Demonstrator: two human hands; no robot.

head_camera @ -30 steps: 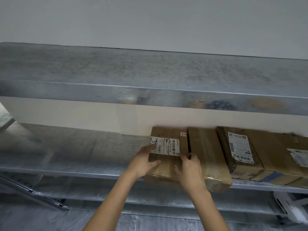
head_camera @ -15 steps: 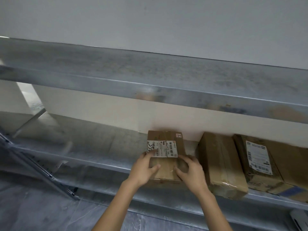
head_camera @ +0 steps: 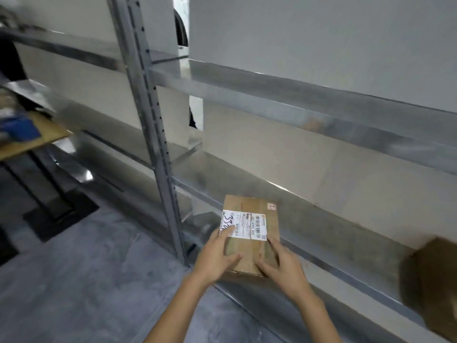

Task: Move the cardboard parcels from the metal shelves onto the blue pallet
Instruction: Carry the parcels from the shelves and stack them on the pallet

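Note:
A small cardboard parcel (head_camera: pixel 252 233) with a white barcode label is held in front of the metal shelves (head_camera: pixel 321 226), out past the shelf's front edge. My left hand (head_camera: pixel 217 256) grips its left side with the thumb across the top. My right hand (head_camera: pixel 282 266) grips its right side, thumb on top too. Another brown parcel (head_camera: pixel 430 280) stands on the same shelf at the far right, partly cut off. The blue pallet is not in view.
A grey perforated shelf upright (head_camera: pixel 158 149) rises just left of the parcel. Left of it, a second rack carries a flat cardboard piece (head_camera: pixel 32 139) with blue items on it. Grey concrete floor (head_camera: pixel 86 280) spreads below left, with a dark frame base (head_camera: pixel 57 214).
The parcel has come off the shelf and moved left in both hands. My view has swung left, so the other parcels slid to the right edge and the upright appeared.

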